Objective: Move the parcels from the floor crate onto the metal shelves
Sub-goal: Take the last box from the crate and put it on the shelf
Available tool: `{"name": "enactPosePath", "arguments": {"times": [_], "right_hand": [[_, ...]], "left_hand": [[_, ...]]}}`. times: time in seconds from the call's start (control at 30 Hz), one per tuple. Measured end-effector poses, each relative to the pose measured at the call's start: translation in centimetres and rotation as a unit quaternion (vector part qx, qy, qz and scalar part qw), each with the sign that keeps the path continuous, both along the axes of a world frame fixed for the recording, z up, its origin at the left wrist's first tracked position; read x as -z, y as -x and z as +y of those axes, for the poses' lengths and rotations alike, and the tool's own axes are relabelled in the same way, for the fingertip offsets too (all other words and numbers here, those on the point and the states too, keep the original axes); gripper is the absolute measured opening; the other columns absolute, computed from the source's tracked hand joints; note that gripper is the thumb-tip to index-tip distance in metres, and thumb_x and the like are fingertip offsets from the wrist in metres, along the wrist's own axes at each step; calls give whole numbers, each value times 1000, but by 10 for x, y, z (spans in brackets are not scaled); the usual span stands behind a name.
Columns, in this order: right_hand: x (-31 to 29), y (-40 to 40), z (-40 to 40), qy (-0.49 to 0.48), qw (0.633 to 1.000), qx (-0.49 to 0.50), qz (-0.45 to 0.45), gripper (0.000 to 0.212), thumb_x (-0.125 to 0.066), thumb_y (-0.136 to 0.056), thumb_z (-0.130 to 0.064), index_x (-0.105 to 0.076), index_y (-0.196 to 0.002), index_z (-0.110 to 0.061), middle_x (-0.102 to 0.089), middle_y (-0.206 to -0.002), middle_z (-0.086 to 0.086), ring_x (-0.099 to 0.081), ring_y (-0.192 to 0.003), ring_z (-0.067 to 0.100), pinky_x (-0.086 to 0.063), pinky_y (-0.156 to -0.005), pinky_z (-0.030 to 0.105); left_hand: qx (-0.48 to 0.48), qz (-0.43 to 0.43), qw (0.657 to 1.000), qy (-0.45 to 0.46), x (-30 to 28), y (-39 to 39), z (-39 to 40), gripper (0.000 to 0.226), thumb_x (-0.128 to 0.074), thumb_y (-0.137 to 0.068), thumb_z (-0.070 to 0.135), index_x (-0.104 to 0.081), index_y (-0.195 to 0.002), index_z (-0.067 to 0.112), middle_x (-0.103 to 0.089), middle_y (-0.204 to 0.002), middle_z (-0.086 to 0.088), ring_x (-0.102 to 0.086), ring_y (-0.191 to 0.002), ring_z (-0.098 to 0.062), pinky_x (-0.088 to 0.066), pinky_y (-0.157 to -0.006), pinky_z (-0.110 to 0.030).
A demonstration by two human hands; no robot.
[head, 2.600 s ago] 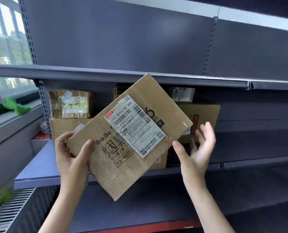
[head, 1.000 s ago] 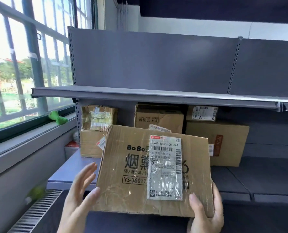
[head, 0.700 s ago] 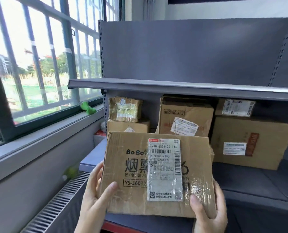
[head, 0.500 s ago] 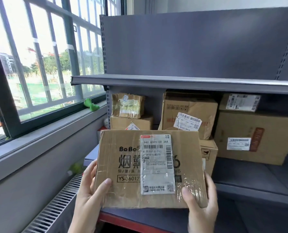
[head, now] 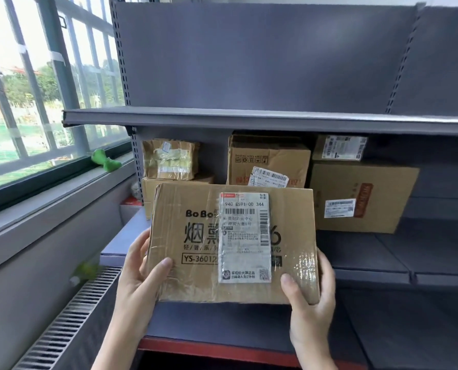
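Parcel [head: 233, 244] in hand, the person stood facing the shelves, holding it upright and level with its label [head: 245, 237] toward them. A couple of seconds before it had been cocked on its corner, gripped by the left hand alone; now the left hand [head: 139, 279] clasped its lower left edge and the right hand [head: 309, 292] its lower right corner, thumbs on the front, fingers behind. It hung in the air just in front of the middle shelf [head: 369, 263], not yet resting on anything. Behind it, boxes [head: 356, 196] already stood along the back of that shelf, with bare shelf to the right; the top shelf [head: 249, 118] showed nothing on it. Squared up like that, it looked ready to be set down. To the left were the window [head: 35, 89] and a radiator [head: 70, 321].
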State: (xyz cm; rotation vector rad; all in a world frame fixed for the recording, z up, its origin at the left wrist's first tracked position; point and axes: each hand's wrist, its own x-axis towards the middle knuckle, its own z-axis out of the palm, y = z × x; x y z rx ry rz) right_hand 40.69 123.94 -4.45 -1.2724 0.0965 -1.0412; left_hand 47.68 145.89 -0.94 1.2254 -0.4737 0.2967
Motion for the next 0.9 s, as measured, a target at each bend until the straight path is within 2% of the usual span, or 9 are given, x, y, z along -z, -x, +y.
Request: {"name": "enactPosePath", "arguments": {"times": [0.07, 0.13, 0.2, 0.37, 0.5, 0.6, 0.67, 0.9], "right_hand": [[-6, 6, -8, 5, 1000, 20, -1, 64, -76, -61, -27, -53, -116, -49, -66, -116, -9, -64, -99, 5, -51, -73, 12], [-11, 11, -14, 13, 999, 39, -1, 64, -75, -58, -39, -52, -117, -50, -64, -117, -12, -63, -102, 5, -50, -74, 12], [-15, 14, -19, 16, 998, 54, -2, 63, -73, -57, -42, -52, -116, -52, -63, -116, -16, -62, -102, 4, -49, -73, 11], [-18, 13, -28, 30, 998, 53, -13, 62, -72, -59, -40, -51, -117, -51, -63, -117, -16, -61, -103, 4, -50, -76, 12], [-15, 8, -32, 32, 998, 46, -14, 61, -72, -60, -42, -50, -116, -53, -63, -115, -19, -62, -102, 3, -49, -73, 10], [-13, 1, -30, 27, 999, 39, -20, 62, -72, -60, -42, -51, -117, -51, -63, -117, -14, -62, -103, 5, -49, -75, 11], [-14, -4, -24, 26, 999, 33, -25, 61, -72, -61, -41, -51, -117, -51, -63, -118, -12, -61, -104, 6, -49, -77, 11], [-22, -34, 29, 46, 999, 0, -20, 64, -72, -62, -41, -48, -120, -49, -60, -123, -10, -59, -108, 6, -48, -79, 13]], "left_hand": [[29, 1, 1000, 6, -1, -6, -11, 47, -56, -75, 16, -55, -115, 41, -63, -122, 8, -62, -108, -9, -55, -80, -21], [49, 2, 999, 9, -1, -10, -20, 46, -57, -74, 18, -56, -113, 43, -61, -125, 6, -61, -111, -11, -54, -83, -23], [63, -3, 998, 10, -3, -13, -28, 46, -57, -74, 19, -58, -111, 46, -62, -124, 5, -61, -109, -10, -54, -83, -22], [65, -15, 998, 12, -4, -16, -36, 46, -65, -81, 15, -57, -112, 47, -62, -124, 8, -61, -109, -9, -54, -80, -21], [52, -23, 998, 1, -7, -14, -36, 48, -55, -78, 14, -56, -113, 47, -63, -121, 13, -60, -110, -9, -53, -81, -21], [36, -30, 999, -6, -9, -14, -33, 48, -56, -79, 14, -54, -117, 44, -61, -124, 12, -59, -113, -10, -53, -83, -22], [27, -34, 999, -7, -11, -15, -26, 47, -62, -83, 13, -53, -117, 43, -61, -124, 13, -59, -111, -9, -53, -83, -22], [5, -48, 999, 8, -12, -36, 28, 46, -51, -84, 7, -54, -115, 41, -66, -112, 16, -61, -103, 0, -52, -79, -16]]}}
